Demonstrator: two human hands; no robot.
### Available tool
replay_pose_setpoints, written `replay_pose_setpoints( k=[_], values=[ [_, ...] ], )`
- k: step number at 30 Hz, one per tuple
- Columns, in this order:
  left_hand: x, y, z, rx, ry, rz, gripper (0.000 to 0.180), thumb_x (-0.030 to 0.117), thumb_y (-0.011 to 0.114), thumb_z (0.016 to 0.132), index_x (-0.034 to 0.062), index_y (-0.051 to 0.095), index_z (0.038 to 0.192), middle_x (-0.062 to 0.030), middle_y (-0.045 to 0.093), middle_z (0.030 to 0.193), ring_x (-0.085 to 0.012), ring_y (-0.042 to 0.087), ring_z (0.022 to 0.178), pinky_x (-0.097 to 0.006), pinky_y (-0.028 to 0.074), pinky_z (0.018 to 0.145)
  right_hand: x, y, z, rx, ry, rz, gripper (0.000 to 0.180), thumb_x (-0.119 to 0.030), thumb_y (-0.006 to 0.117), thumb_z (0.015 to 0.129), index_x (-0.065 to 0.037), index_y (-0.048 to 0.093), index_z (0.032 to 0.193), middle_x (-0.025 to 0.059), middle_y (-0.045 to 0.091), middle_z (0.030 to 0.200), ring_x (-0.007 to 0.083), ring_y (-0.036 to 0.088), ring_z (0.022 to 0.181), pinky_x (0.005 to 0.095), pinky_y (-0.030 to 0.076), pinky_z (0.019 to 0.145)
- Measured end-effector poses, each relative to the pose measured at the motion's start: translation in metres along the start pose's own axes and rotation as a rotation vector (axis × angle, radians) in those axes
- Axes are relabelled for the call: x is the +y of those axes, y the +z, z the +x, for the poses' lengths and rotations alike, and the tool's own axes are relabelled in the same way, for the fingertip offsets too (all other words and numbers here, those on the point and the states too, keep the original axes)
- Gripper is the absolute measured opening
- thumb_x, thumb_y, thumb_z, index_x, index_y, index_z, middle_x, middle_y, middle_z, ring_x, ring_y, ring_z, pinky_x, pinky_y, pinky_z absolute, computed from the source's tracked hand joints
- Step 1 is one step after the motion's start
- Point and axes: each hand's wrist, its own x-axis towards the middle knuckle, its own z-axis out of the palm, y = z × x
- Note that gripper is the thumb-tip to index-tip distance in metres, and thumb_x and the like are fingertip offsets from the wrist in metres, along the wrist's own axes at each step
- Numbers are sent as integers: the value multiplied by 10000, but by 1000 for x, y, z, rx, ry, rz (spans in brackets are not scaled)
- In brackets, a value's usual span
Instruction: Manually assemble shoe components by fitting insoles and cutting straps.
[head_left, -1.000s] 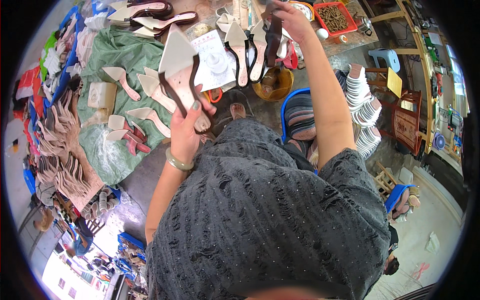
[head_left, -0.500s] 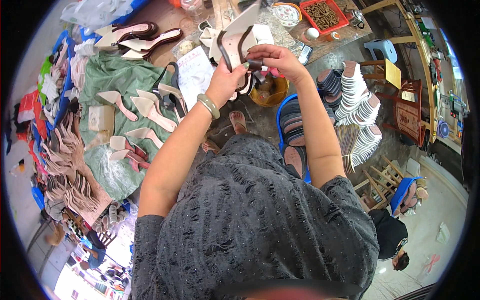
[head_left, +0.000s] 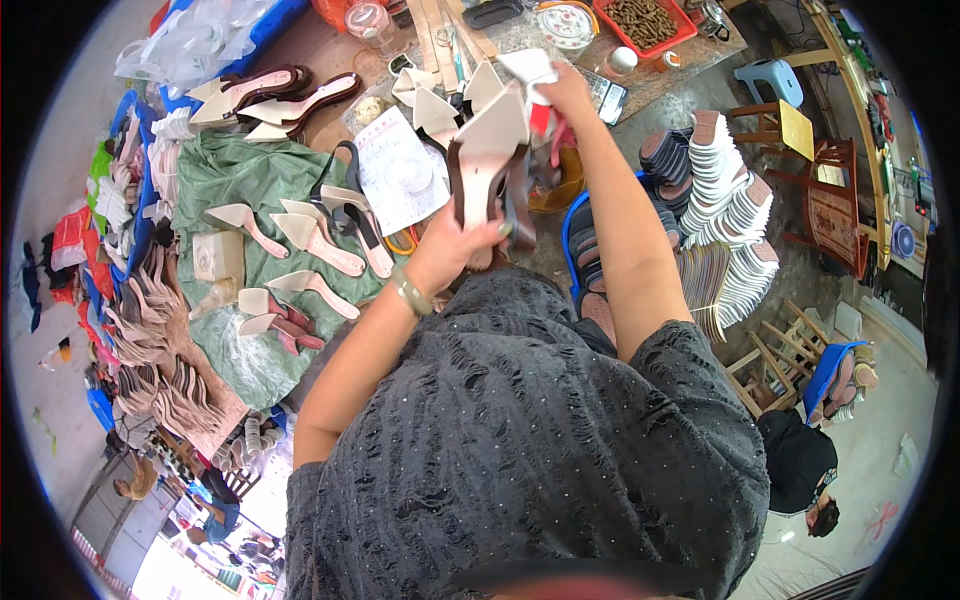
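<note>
My left hand (head_left: 452,250) grips a pale pointed shoe sole with a brown heel (head_left: 485,160), held upright over the table. My right hand (head_left: 562,92) is raised beyond it and pinches a white cloth (head_left: 528,68) against the sole's pointed tip. A bracelet sits on my left wrist. Other pale pointed soles (head_left: 440,100) lie on the table just behind the one I hold.
A green cloth (head_left: 225,180) holds several more pointed soles (head_left: 310,240). A sheet of paper (head_left: 400,175) lies by it. Stacks of soles (head_left: 725,200) stand at right, a blue basket (head_left: 572,235) below my arm, a red tray (head_left: 650,25) and jars at the back.
The sole has turned so its pale face shows. My right hand has moved up to the tip with a white cloth, and my left hand has dropped lower on the heel end.
</note>
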Motion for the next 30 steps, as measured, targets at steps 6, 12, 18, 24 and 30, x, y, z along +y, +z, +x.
replay_pose_setpoints(
  k=[6, 12, 18, 24, 30],
  values=[
    [5, -20, -71, 60, -165, -35, 359, 81, 693, 756, 48, 489, 1049, -35, 558, 867, -141, 580, 714, -274, 488, 651, -10, -17, 35, 46, -134, 41, 650, -264, 714, 683, -106, 502, 1277, 219, 603, 1114, 335, 588, 1028, 390, 458, 880],
    [31, -15, -96, 54, 72, -173, 389, 98, 716, 750, 42, 481, 1054, -47, 558, 839, -126, 573, 713, -261, 481, 629, 19, 8, 53, -41, -277, -204, 539, -295, 615, 780, -111, 504, 1273, 197, 598, 1131, 351, 571, 1040, 400, 443, 891],
    [25, -18, -107, 206, 101, -223, 431, 119, 725, 728, 54, 458, 1060, -46, 544, 836, -137, 556, 700, -262, 465, 640, -31, -35, -18, 31, -207, 42, 342, -301, 468, 866, -92, 627, 1084, 178, 641, 1014, 331, 603, 945, 378, 469, 820],
    [16, -4, -95, 212, 94, -233, 357, 49, 656, 793, 25, 476, 1101, -31, 549, 885, -130, 577, 728, -277, 510, 681, -106, -70, -205, -1194, -405, 548, 516, -426, 458, 917, 45, 644, 1016, 112, 673, 971, 181, 633, 873, 316, 475, 842],
    [-1, 18, -61, -15, -25, -112, 340, 54, 594, 856, 12, 450, 1161, -53, 551, 973, -148, 600, 807, -294, 527, 724, -117, -53, -267, -664, 386, 1335, 313, -273, 573, 898, 17, 585, 1017, 78, 643, 892, 145, 618, 796, 283, 511, 676]
  ],
)
